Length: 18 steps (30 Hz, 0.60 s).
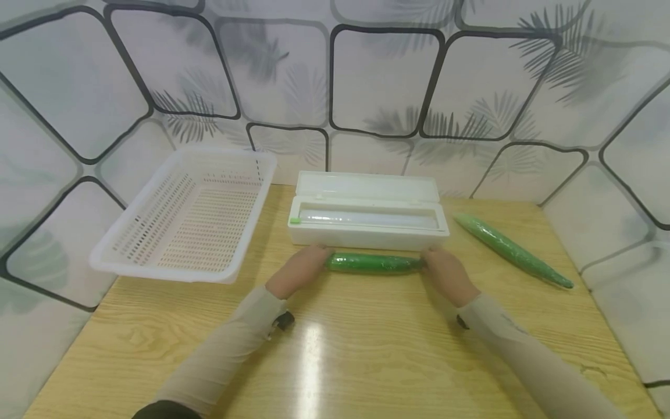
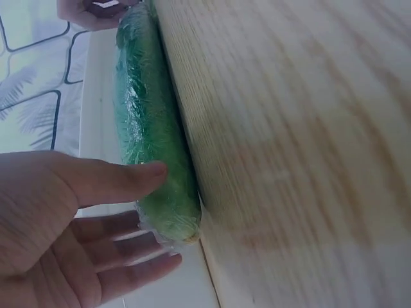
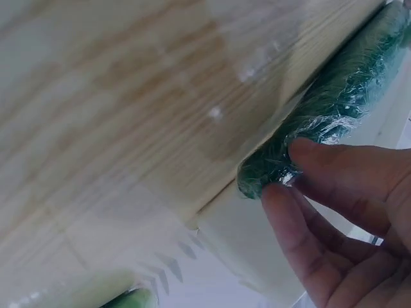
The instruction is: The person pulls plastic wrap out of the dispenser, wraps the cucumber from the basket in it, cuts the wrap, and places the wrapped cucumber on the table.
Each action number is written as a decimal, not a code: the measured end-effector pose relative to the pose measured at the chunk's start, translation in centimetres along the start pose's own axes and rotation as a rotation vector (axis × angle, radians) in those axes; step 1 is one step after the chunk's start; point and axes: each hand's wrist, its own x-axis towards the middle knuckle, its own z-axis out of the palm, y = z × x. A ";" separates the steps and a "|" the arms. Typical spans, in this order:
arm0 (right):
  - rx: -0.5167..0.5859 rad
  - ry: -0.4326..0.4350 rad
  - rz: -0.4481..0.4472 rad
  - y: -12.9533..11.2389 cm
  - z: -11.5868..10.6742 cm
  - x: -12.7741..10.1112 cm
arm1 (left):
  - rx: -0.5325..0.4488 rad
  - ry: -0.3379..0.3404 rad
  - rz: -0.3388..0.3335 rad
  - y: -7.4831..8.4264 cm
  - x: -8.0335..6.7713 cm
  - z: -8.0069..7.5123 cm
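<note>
A green cucumber [image 1: 374,263] in clear plastic wrap lies crosswise on the table, just in front of a white cling film box [image 1: 366,237]. My left hand [image 1: 310,265] holds its left end. In the left wrist view, the thumb [image 2: 144,178] lies over the paler end and the other fingers [image 2: 131,276] reach behind it. At the other end, my right hand [image 1: 444,272] pinches the dark tip between thumb and forefinger, as the right wrist view shows. Loose film sticks out past the paler end. The box lid [image 1: 369,185] stands raised, showing the film roll [image 1: 366,218] inside.
A second wrapped cucumber [image 1: 513,250] lies slantwise at the right of the wooden table [image 1: 377,355]. To the left stands a white plastic basket [image 1: 241,233] with slotted sides. Patterned wall covering [image 1: 387,81] rises behind and at both sides.
</note>
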 end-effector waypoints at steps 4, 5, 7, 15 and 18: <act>-0.013 0.016 -0.033 0.0 0.1 0.0 | 0.048 0.016 -0.004 0.1 0.0 0.1; -0.018 0.018 -0.047 -0.1 0.1 0.1 | 0.060 0.028 -0.003 0.1 0.1 0.1; -0.025 0.016 -0.073 -0.2 0.2 0.1 | 0.066 0.044 -0.005 0.1 0.1 0.2; -0.029 -0.005 -0.153 -0.7 0.5 0.6 | 0.043 0.087 0.002 0.1 0.3 0.4; -0.033 -0.031 -0.158 -0.6 0.6 0.7 | 0.001 0.091 0.022 0.1 0.3 0.3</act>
